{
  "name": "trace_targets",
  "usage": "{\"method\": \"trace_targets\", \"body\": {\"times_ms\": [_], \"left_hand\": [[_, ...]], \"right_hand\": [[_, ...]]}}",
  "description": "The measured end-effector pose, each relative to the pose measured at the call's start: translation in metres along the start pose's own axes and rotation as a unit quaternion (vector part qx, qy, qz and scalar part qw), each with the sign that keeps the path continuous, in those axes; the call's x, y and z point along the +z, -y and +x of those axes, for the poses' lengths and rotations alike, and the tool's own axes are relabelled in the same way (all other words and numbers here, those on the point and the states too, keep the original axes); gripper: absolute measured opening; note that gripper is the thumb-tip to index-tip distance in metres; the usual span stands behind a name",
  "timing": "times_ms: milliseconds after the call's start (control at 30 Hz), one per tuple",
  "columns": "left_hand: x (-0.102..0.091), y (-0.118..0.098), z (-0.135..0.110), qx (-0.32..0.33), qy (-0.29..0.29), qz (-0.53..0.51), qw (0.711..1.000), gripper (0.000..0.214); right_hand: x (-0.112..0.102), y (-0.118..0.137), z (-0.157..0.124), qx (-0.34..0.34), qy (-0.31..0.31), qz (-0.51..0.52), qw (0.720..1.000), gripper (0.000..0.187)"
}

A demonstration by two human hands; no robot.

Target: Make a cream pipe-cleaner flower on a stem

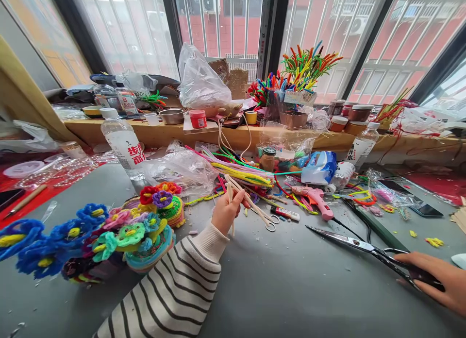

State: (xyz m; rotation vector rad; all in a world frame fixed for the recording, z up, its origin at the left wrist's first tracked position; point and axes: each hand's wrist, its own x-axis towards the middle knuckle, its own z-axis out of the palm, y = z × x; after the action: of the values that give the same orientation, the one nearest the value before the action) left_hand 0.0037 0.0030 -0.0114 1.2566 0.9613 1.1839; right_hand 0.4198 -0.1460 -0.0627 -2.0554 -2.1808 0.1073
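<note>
On the clear water bottle [123, 143] standing at the far left of the grey table [291, 289], a white label is printed with large red Chinese characters, too skewed to be read with certainty. A second bottle [360, 146], leaned by the wooden sill [163, 131] on the right, is marked with dark Chinese characters. Writing on the blue packet [320, 167] and on the small tube [286, 212] beside the pink glue gun [316, 198] cannot be made out.

A bundle of beige stems [248, 200] is pinched in the left hand [226, 211], whose fingers are curled shut around it above the table's middle. One stem is held nearly upright through the fist; the others are slanted down to the right, towards a pair of small scissors [270, 225].

Large scissors [358, 243] are laid low over the table at the right. Their black handles are gripped by the right hand [435, 278], with the fingers closed over the loops. Their long axis is run from lower right to upper left, and the blades, drawn together, are pointed leftwards, roughly at the left hand, from which the tips are kept well apart.

Pipe-cleaner flowers [109, 231] in blue, green and pink are heaped just left of the striped sleeve [174, 289].
</note>
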Motion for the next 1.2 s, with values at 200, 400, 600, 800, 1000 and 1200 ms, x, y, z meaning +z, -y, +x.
{"method": "trace_targets", "body": {"times_ms": [200, 400, 600, 800, 1000, 1200], "left_hand": [[0.001, -0.005, -0.003, -0.029, -0.008, -0.031, 0.999, 0.020], [0.002, -0.008, -0.005, -0.063, 0.008, -0.040, 0.997, 0.023], [-0.001, -0.003, -0.003, -0.078, 0.031, -0.037, 0.996, 0.024], [-0.001, -0.001, -0.001, -0.066, -0.022, -0.066, 0.995, 0.022], [0.000, 0.004, 0.001, -0.066, -0.066, -0.083, 0.992, 0.035], [0.001, 0.004, -0.002, 0.004, -0.095, 0.016, 0.995, 0.055]], "right_hand": [[-0.033, 0.025, 0.023, 0.014, 0.040, -0.001, 0.999, 0.019], [-0.056, 0.141, 0.056, -0.005, -0.080, 0.086, 0.993, 0.026], [-0.023, 0.265, 0.114, -0.122, -0.065, 0.317, 0.938, 0.032], [0.003, 0.276, 0.135, -0.082, -0.087, 0.422, 0.899, 0.028], [0.010, 0.259, 0.129, 0.020, -0.132, 0.498, 0.857, 0.033], [0.016, 0.264, 0.129, 0.015, -0.129, 0.535, 0.835, 0.035]]}}
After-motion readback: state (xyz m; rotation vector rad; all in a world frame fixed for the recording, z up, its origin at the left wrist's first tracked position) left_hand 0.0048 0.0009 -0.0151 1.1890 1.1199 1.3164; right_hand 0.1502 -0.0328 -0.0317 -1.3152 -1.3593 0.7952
